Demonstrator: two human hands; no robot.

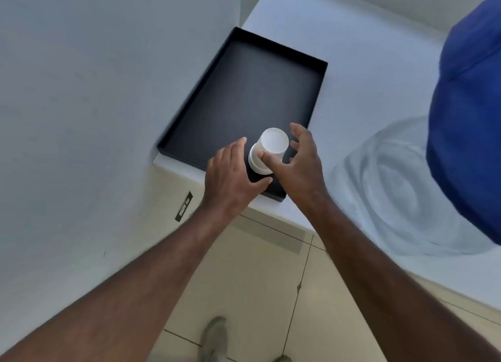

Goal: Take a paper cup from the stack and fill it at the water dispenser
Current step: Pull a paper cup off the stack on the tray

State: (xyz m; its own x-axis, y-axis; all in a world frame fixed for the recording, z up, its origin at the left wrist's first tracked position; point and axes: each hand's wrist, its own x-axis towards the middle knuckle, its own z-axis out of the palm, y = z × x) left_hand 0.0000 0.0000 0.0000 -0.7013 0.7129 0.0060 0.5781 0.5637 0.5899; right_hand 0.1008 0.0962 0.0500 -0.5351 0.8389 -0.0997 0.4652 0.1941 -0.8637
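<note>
A short stack of white paper cups (267, 150) stands upside down in the near right corner of a black tray (244, 90). My right hand (301, 163) is curled around the stack from the right, thumb pressed on its near side and fingers spread behind it. My left hand (230, 174) lies just left of the stack with fingers extended towards it, its thumb under the stack's base; whether it touches the cups is hard to tell. The clear water bottle (401, 188) with its blue top (471, 133) fills the right side.
The tray sits on a white counter (366, 63) against a pale wall (95, 90) on the left. Below the counter edge is beige tiled floor (257, 280), and a shoe (214, 337) shows near the bottom.
</note>
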